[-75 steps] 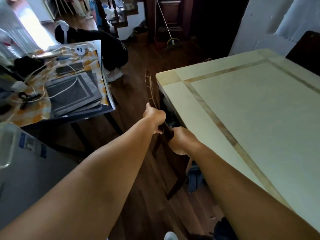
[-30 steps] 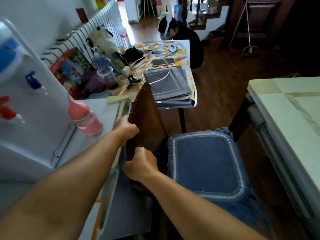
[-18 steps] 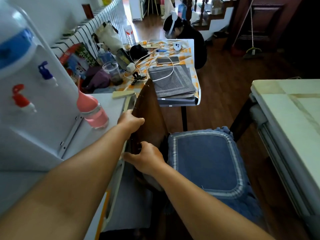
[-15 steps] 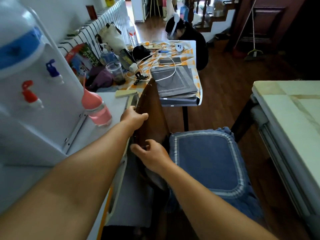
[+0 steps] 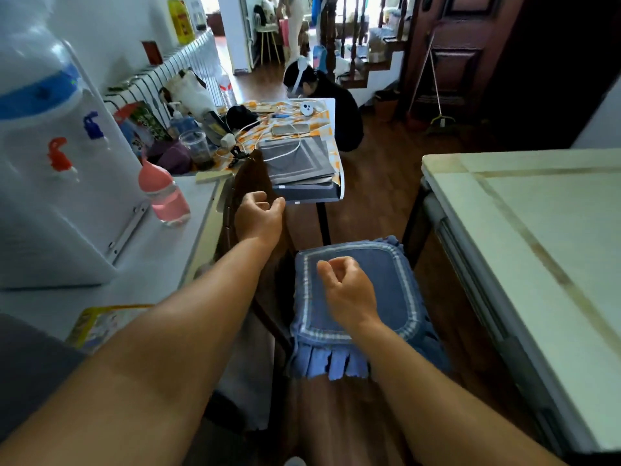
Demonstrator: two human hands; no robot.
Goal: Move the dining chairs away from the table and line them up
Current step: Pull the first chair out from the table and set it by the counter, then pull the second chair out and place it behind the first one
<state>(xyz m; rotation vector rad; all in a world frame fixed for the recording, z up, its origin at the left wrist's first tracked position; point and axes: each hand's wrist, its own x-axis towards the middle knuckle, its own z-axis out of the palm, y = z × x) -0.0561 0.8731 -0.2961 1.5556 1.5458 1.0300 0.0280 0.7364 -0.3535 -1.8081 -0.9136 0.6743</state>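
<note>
While the chair stands clear of the table, both hands hang over it with nothing in them.

Chair: one dining chair (image 5: 336, 287) shows, just under and ahead of the fingers, on the dark wood floor (image 5: 376, 183) between the white counter (image 5: 188, 237) and the table (image 5: 537, 250).
Chair direction: its seat faces right, toward the table; the tall dark backrest (image 5: 250, 178) is on the left, seen nearly edge-on, and its top edge runs away from the camera, alongside the counter edge.
Seat pad: one blue cushion (image 5: 386, 264) with a pale border and a fringe at its near edge, lying flat on the seat.
Left hand: the left hand (image 5: 258, 218) is in front of the backrest, fingers (image 5: 253, 198) loosely curled and thumb spread, gripping nothing; whether they brush the wood I cannot tell.
Right hand: the right hand (image 5: 349, 290) hovers over the cushion, fingers half curled toward the palm, empty.
Table: one pale-topped table with inlaid bands, to the right of the right fingers, apart from the chair.
Left of the left fingers: one pink bottle (image 5: 163, 196) and one water dispenser (image 5: 50, 156) on the counter.
Beyond the fingertips: one cluttered side table (image 5: 331, 136) with cables, grey mats and a phone, and one person in black (image 5: 336, 105) crouched behind it.
</note>
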